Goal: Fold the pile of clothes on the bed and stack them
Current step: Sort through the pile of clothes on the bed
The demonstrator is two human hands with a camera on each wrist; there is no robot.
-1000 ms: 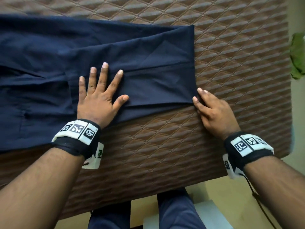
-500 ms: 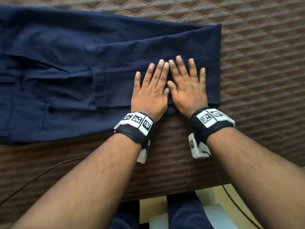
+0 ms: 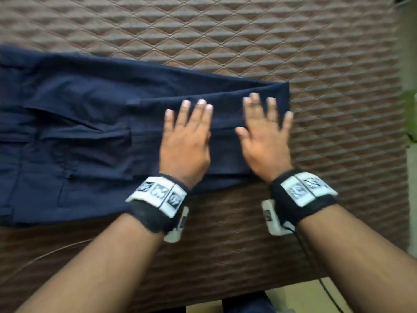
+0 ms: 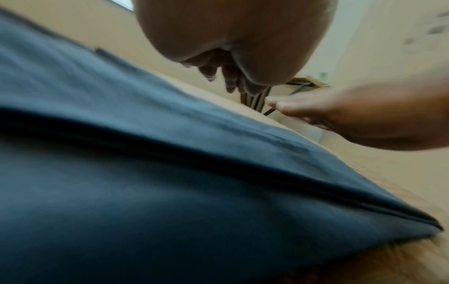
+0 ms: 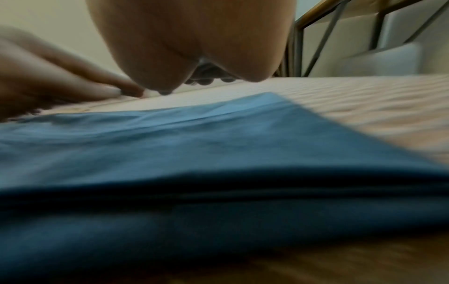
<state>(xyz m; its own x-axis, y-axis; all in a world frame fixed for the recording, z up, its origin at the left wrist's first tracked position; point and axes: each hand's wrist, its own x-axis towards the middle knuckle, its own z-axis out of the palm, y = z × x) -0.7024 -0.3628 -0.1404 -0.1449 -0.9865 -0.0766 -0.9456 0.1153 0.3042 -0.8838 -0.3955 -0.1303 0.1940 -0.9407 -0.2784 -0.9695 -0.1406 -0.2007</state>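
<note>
A pair of navy trousers [image 3: 85, 136] lies flat and folded across the brown quilted bed [image 3: 248, 41], its folded end at the right. My left hand [image 3: 187, 132] rests flat on the folded end with its fingers straight. Beside it, my right hand [image 3: 266, 129] lies flat on the same cloth near the right edge, fingers spread. Both wrist views show the navy cloth [image 4: 170, 173] [image 5: 194, 163] close under the palms. Neither hand grips the fabric.
The bed's near edge [image 3: 225, 288] runs across the bottom, with my legs below it. A thin cable [image 3: 45, 254] crosses the bedspread at the lower left. Something green [image 3: 411, 114] sits past the bed's right side. A metal-framed headboard [image 5: 340, 38] stands behind.
My right hand came from the cloth's right corner onto the fold beside the left hand. Since then the two hands have slid apart, the right one toward the fold's right edge.
</note>
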